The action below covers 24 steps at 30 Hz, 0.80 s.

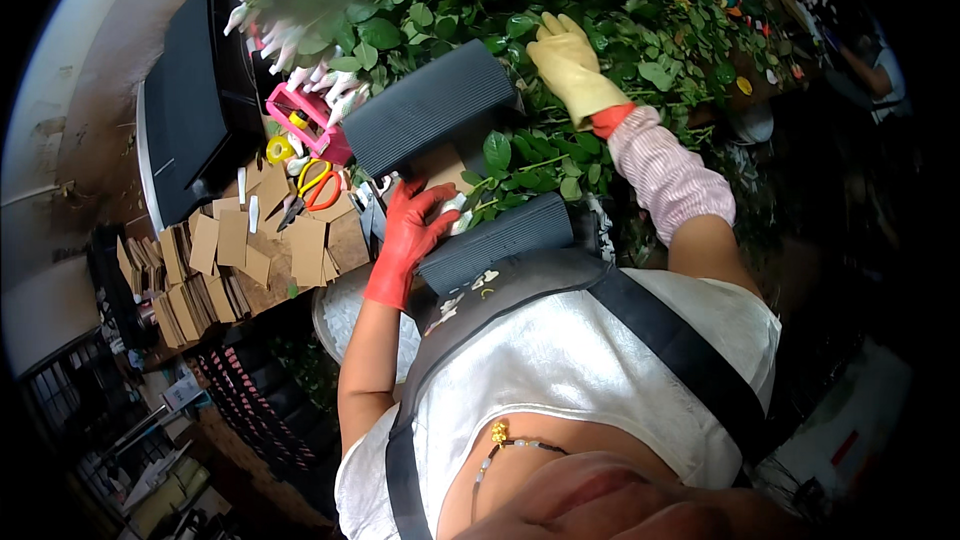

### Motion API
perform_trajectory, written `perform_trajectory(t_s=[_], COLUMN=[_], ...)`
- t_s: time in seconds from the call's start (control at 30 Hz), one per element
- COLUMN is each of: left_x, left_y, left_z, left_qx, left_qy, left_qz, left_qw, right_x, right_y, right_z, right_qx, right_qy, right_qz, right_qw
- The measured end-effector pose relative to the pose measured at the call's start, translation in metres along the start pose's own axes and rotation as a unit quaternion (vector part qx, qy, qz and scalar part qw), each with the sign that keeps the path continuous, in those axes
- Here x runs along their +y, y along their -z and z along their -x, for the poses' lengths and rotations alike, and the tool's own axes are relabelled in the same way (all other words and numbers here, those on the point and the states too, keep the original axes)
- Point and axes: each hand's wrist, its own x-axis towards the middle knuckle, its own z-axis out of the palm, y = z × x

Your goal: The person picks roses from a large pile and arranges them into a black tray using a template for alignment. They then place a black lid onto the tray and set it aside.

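My left hand, in a red rubber glove, has its fingers curled on a white rose head. Its leafy stem runs right between two dark ribbed pads, the farther one and the nearer one against my apron. My right hand, in a yellow glove with a striped sleeve above it, reaches out to the far right. Its fingers are stretched out over a big heap of leafy stems, and nothing shows in its grasp.
White rose heads point left at the heap's edge. On the bench at left are a pink tape dispenser, yellow tape, orange-and-yellow-handled pliers and several cardboard pieces. A black case stands behind. Another person is far right.
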Motion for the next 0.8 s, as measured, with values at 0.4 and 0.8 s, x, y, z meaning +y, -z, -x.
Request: perform_trajectory(t_s=[0.4, 0.8], left_x=[0.013, 0.01], left_y=[0.004, -0.011], left_z=[0.002, 0.001], left_qx=[0.017, 0.042], left_qy=[-0.011, 0.067], left_qz=[-0.082, 0.164], left_qw=[0.996, 0.983], right_x=[0.159, 0.094], right_y=[0.09, 0.114], right_z=[0.038, 0.126], right_qx=[0.332, 0.158], right_qy=[0.029, -0.007], right_qz=[-0.097, -0.419], right_qw=[0.938, 0.894])
